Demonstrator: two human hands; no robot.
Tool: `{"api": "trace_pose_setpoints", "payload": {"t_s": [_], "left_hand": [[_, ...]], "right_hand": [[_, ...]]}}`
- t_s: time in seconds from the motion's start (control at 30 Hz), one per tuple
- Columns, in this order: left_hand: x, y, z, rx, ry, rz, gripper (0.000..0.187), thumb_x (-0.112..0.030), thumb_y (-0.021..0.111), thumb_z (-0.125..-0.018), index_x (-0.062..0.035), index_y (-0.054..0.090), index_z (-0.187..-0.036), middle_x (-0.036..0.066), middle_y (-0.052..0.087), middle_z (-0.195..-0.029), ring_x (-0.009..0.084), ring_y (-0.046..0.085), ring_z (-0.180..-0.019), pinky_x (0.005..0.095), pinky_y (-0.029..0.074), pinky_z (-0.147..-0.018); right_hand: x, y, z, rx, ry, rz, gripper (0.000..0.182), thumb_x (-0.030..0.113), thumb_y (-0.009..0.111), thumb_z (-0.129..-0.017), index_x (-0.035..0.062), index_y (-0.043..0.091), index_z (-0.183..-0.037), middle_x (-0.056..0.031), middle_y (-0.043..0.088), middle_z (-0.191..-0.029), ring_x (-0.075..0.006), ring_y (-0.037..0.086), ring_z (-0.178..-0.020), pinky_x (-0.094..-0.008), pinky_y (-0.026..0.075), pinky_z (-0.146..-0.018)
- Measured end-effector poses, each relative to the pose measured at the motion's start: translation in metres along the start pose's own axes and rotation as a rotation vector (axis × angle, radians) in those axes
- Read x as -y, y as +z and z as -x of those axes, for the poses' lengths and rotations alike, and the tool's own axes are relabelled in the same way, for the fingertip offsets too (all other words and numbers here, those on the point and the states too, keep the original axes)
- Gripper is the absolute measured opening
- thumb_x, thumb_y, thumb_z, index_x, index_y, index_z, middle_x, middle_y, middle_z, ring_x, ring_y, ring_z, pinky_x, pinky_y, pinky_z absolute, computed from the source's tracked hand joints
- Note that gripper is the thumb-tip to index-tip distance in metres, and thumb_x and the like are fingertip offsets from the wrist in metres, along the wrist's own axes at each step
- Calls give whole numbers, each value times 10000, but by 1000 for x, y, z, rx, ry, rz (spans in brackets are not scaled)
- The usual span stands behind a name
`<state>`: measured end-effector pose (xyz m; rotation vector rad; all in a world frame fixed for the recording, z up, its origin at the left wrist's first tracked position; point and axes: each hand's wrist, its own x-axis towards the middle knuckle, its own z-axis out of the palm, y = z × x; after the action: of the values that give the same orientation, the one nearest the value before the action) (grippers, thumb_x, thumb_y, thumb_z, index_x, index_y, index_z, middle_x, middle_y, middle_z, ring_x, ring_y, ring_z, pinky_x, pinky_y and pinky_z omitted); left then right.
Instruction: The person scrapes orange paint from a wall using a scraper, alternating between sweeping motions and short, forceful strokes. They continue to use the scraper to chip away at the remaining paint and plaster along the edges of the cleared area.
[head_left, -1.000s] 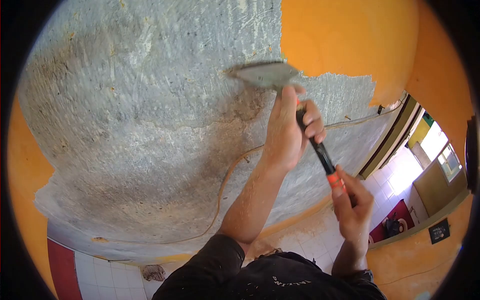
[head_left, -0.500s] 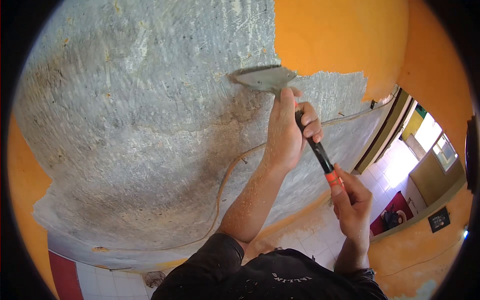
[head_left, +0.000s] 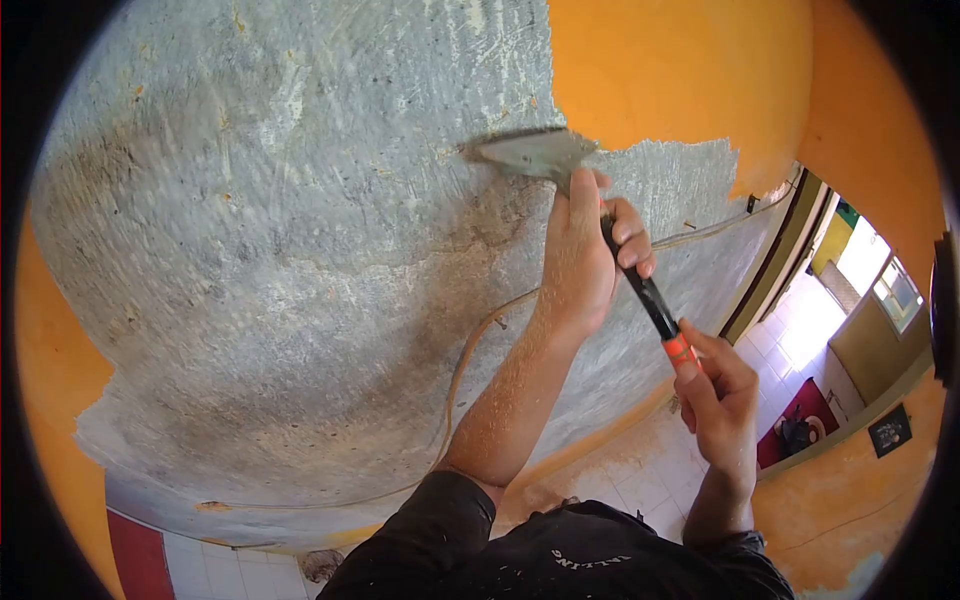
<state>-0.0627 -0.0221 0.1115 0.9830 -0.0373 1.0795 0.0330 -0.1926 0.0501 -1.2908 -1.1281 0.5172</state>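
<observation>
A long-handled scraper (head_left: 540, 153) has its wide metal blade against the wall, where bare grey plaster (head_left: 340, 180) meets orange paint (head_left: 680, 75). My left hand (head_left: 585, 245) is wrapped round the upper black handle just below the blade, its thumb pointing up along the neck. Lower down, my right hand (head_left: 718, 395) grips the red-orange end of the same handle. Pale dust specks cover my left forearm.
A cable (head_left: 463, 370) runs loosely across the grey wall, near a nail (head_left: 690, 226) sticking out. At the right a doorway (head_left: 770, 270) opens onto a tiled floor (head_left: 800, 330). A dark red mat (head_left: 815, 410) with items on it lies beyond a low wall.
The view has shifted slightly, so both hands and the scraper appear a little further right. Both hands keep their hold on the handle, and the blade remains near the paint edge.
</observation>
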Motion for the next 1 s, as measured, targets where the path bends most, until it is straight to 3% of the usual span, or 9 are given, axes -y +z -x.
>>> {"api": "trace_pose_setpoints", "payload": {"t_s": [0.23, 0.4, 0.53, 0.8, 0.93, 1.0], "left_hand": [[11, -4, 6, -23, 3, 41, 345, -490, 338, -1044, -149, 383, -1073, -25, 348, -646, 99, 355, -532, 310, 378, -541], [-3, 11, -14, 14, 68, 34, 345, -474, 360, -1043, -133, 404, -1072, -25, 348, -648, 98, 356, -531, 307, 382, -536], [10, 2, 3, -46, 8, 79, 341, -478, 354, -1044, -142, 411, -1069, -25, 343, -650, 98, 360, -531, 298, 370, -529], [-2, 13, -14, -14, 63, 52, 353, -488, 351, -1041, -140, 403, -1075, -25, 338, -649, 105, 356, -526, 302, 366, -512], [15, -3, 6, -45, 14, 37, 360, -492, 366, -1037, -136, 411, -1064, -20, 346, -655, 108, 359, -527, 303, 368, -512], [3, 4, -7, -28, 36, 3, 361, -493, 367, -1036, -136, 409, -1064, -19, 347, -655, 109, 360, -527, 303, 368, -512]], "right_hand": [[3, -2, 4, -3, 75, -28, 347, 66, 588, -950, 26, 599, -1295, 70, 522, -718, 2, 401, -571, -186, 291, -497], [16, -7, -10, -15, 12, -34, 345, 95, 612, -946, 32, 609, -1286, 84, 491, -659, 2, 379, -546, -191, 270, -484], [15, -8, 1, -20, 76, 63, 338, 97, 614, -949, 33, 616, -1282, 96, 466, -665, 4, 359, -569, -191, 261, -500], [17, -7, -11, -22, -17, -31, 339, 95, 611, -949, 29, 615, -1281, 70, 494, -705, 0, 365, -568, -193, 267, -501], [4, -4, 4, -14, 119, -22, 343, 110, 617, -951, 31, 613, -1285, 74, 491, -692, -1, 370, -564, -193, 275, -498], [8, -5, -8, -17, 65, 15, 347, 118, 620, -952, 34, 611, -1289, 79, 484, -679, -1, 370, -560, -192, 276, -497]]}}
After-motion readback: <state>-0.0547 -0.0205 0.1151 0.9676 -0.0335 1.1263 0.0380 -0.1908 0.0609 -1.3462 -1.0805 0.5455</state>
